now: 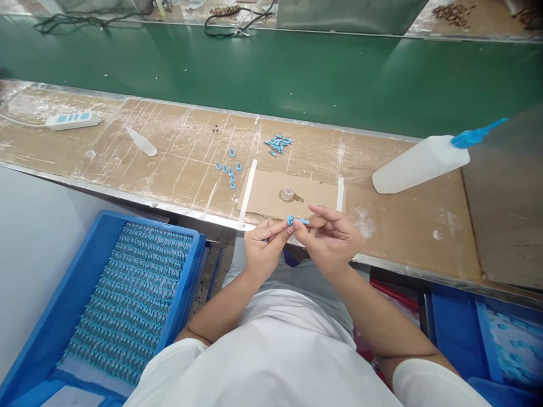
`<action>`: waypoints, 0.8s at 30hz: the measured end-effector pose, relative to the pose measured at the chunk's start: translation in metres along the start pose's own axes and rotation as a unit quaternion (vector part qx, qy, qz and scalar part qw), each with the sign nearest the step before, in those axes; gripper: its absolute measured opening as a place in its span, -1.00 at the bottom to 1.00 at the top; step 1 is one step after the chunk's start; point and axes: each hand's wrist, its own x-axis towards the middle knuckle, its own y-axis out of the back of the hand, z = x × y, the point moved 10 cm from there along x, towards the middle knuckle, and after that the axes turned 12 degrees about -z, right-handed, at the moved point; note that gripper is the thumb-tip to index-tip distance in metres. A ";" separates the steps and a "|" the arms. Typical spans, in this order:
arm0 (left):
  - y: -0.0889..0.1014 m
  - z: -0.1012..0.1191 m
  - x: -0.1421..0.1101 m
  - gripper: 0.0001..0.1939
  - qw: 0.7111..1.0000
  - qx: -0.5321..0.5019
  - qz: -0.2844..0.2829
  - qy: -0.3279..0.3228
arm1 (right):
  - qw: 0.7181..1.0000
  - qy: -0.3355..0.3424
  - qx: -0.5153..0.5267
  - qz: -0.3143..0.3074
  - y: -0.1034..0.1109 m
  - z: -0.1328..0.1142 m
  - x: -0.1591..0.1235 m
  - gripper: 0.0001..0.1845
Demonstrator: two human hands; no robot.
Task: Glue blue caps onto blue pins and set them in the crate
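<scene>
My left hand (266, 244) is closed in a pinch on a small blue round-headed part (290, 220). Thumb and forefinger of my right hand (333, 237) pinch a second small blue piece (304, 221), close beside or touching the first; I cannot tell whether they are joined. Both hands are just above the table's front edge. Beyond them, a small clear cup (287, 194) stands on a flat cardboard sheet (267, 189) with a dark wet spot beside it. Several blue round-based pieces (231, 175) stand left of the cardboard, and a pile of small blue pieces (280, 143) lies behind it.
A large white bottle with blue nozzle (419, 165) leans at the right. A small white squeeze bottle (142, 141) and a power strip (73, 120) lie at the left. A blue crate (95, 249) holding rows of blue parts is below left; blue bins (453, 322) are below right.
</scene>
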 end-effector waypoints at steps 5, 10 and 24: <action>0.007 0.022 -0.003 -0.81 0.995 0.086 -0.002 -0.059 | 1.000 -0.025 0.005 -0.007 -0.006 0.006 0.002 -0.63; 0.012 0.016 0.001 -0.76 1.000 0.005 -0.008 -0.012 | 1.000 -0.006 0.006 0.003 -0.013 -0.003 0.006 -0.69; 0.089 0.005 0.019 -0.78 0.891 -0.440 0.065 0.089 | 0.926 -0.006 -0.264 -0.269 -0.136 0.061 0.188 -0.76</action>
